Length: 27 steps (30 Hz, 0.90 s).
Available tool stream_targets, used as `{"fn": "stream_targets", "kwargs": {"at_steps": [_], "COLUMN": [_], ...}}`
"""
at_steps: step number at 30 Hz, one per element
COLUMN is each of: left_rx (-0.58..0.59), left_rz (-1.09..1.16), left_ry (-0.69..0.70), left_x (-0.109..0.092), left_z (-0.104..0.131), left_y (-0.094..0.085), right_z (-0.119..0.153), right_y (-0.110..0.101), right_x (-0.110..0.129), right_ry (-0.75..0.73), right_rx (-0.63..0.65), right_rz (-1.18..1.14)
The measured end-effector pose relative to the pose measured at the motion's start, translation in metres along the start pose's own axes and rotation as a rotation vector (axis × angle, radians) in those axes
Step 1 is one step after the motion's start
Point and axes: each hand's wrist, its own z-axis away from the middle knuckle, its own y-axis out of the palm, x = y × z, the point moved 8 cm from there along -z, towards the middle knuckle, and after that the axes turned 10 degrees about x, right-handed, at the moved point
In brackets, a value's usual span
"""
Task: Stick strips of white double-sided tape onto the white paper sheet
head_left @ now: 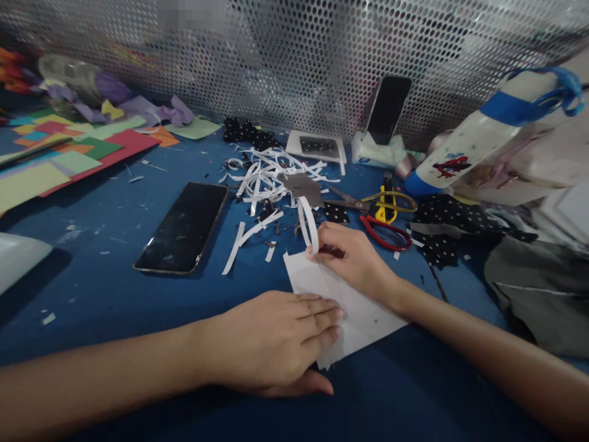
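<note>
A folded sheet of white paper (368,313) lies on the blue table in front of me. My left hand (280,337) rests flat across its left part, fingers stretched out and thumb apart. At the sheet's far edge, my right hand (350,255) pinches a narrow white paper strip (309,224), which loops upward from the fingertips. Whether the strip is joined to the sheet there, I cannot tell. Beyond the hands sits a tangle of cut white paper strips (264,175) with a grey scrap (301,187) beside it. A few loose strips (251,233) lie nearer.
A black phone (184,227) lies to the left; another phone (389,110) leans upright on a pack (380,150). Scissors (354,201), red-handled scissors (385,233) and a bottle (488,132) are on the right. Coloured papers (101,150) cover the far left. A perforated metal panel (294,61) stands behind.
</note>
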Motion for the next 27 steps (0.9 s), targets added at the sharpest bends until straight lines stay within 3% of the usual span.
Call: {"fn": "stream_targets", "kwargs": {"at_steps": [3, 9, 16, 27], "left_rx": [0.028, 0.057, 0.076, 0.059], "left_rz": [-0.008, -0.114, -0.152, -0.163], "left_ry": [-0.007, -0.179, -0.160, -0.144], "left_x": [0.009, 0.041, 0.033, 0.031], "left_z": [0.000, 0.005, 0.005, 0.004], "left_y": [-0.002, -0.013, -0.009, -0.008], "right_z": [0.001, 0.003, -0.003, -0.008], "right_y": [0.001, -0.001, -0.005, -0.004], "right_x": [0.000, -0.001, -0.008, -0.006], "right_ry": [-0.004, 0.030, 0.064, 0.049], "right_rx": [0.003, -0.030, -0.056, -0.049], "right_rz": [0.010, 0.001, -0.124, -0.029]}}
